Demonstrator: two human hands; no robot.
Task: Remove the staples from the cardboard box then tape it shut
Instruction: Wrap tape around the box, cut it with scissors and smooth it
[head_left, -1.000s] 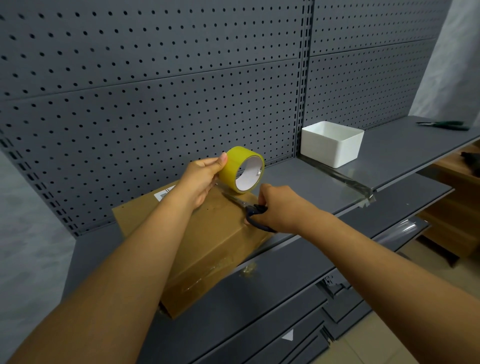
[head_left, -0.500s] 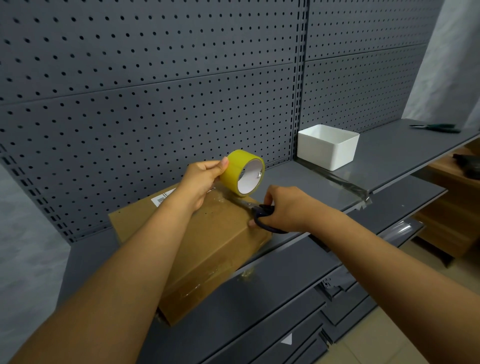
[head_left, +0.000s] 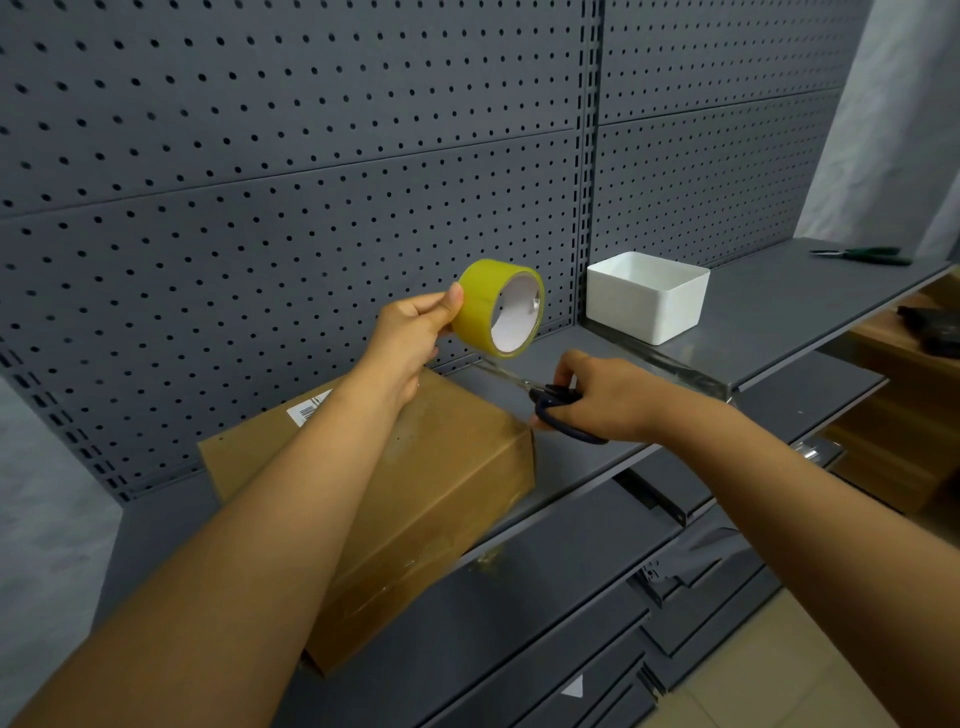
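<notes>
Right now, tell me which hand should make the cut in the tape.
Right. The right hand already grips the scissors, blades pointing at the strip below the tape roll. The left hand is busy holding that roll up above the box.

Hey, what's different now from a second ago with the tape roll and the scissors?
The left hand has lifted the yellow tape roll up off the brown cardboard box. The right hand has drawn the dark-handled scissors rightward, off the box top. Both grips are unchanged; the box, white plastic bin and green-handled pliers stayed put.
</notes>
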